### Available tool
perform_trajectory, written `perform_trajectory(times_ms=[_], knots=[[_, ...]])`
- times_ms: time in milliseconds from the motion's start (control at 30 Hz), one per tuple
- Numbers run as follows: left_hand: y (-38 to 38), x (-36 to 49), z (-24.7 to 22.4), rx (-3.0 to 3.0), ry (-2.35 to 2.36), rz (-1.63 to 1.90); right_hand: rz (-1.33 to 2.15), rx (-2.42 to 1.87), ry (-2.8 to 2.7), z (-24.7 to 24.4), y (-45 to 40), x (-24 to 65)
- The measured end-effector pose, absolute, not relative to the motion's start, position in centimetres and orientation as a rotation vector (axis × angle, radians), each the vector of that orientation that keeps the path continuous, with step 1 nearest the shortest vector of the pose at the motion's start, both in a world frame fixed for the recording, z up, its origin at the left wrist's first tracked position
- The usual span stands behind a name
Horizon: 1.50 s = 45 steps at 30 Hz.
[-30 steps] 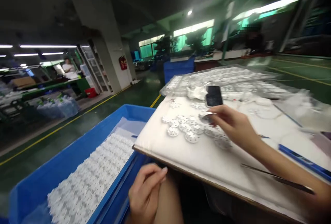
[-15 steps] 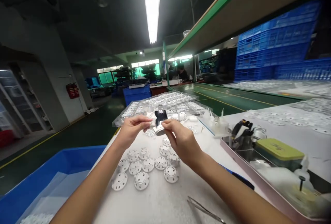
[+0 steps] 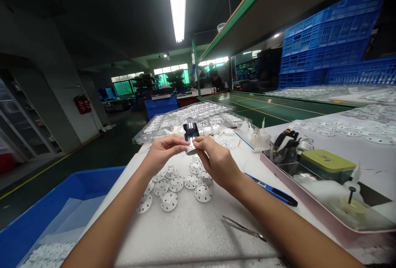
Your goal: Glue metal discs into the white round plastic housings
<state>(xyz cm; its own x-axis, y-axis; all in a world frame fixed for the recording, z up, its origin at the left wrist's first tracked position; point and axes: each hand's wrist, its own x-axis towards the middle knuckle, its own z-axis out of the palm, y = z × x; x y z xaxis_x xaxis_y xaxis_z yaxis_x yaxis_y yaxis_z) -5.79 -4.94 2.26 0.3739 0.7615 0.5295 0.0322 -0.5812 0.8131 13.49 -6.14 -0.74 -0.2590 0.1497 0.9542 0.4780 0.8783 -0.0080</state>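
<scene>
Both my hands meet over the white work surface around a small part (image 3: 191, 132) with a glossy black body and a white round base. My right hand (image 3: 218, 161) pinches its base between thumb and fingers. From the other side, my left hand (image 3: 165, 152) has its thumb and fingertips pressed against the base; whether a smaller piece lies between them is hidden. Below the hands, several white round slotted parts (image 3: 169, 201) lie on the foam-like surface (image 3: 185, 239). Metal tweezers (image 3: 243, 229) rest nearer to me, under my right forearm's side.
At right lie a blue pen-like tool (image 3: 276, 195) and a pink-rimmed tray (image 3: 312, 208) holding a green-lidded box (image 3: 328, 161) and bottles. Bagged white parts (image 3: 201, 111) are stacked beyond. A blue bin (image 3: 93, 173) stands left. A shelf (image 3: 247, 12) overhangs at right.
My left fingertips have moved right, from just beside the part to its base. My right hand keeps its pinch. The view has shifted slightly, showing more of the blue tool.
</scene>
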Motion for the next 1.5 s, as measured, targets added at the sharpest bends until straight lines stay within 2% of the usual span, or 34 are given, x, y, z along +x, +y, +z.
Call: perform_trajectory(times_ms=[633, 933, 1133, 1500], knots=[[-6.3, -5.8, 3.3, 2.179, 0.746, 1.317, -0.486, -0.446, -1.858, -0.7, -6.0, 13.7], [-6.9, -5.7, 3.8, 2.008, 0.736, 1.247, -0.491, -0.381, -1.828, -1.0, -5.9, 13.8], [-7.0, -5.4, 3.4, 1.922, 0.611, 1.215, -0.409, -0.354, -1.781, -0.9, -6.0, 13.8], [-7.1, -4.0, 1.9, 1.986, 0.496, 1.367, -0.129, -0.465, -1.655, -1.5, -6.6, 12.8]])
